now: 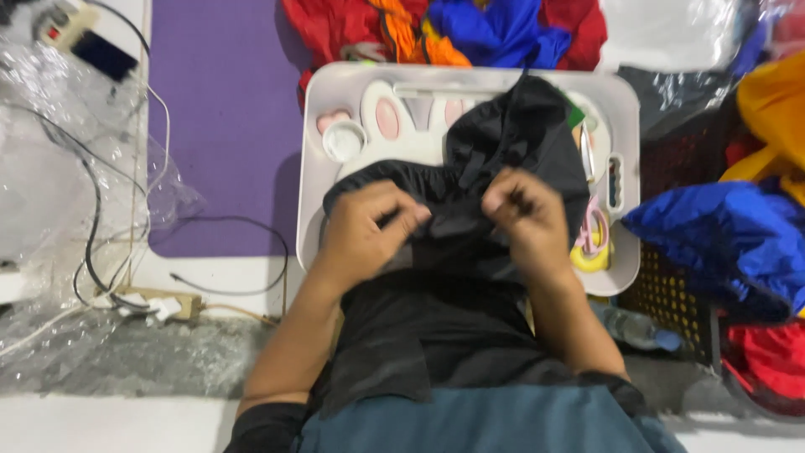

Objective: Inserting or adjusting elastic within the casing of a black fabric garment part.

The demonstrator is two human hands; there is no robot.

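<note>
Head view shows both sets of fingers pinched into folds of a black garment (470, 210): the left hand (362, 237) and right hand (527, 220) each grip its gathered edge at frame centre. It looks thin, soft and light (probably slick, so hems and seams seem the surest hold). It drapes over a white lap tray (335, 84), with bright garments (453, 29) heaped at top.
</note>
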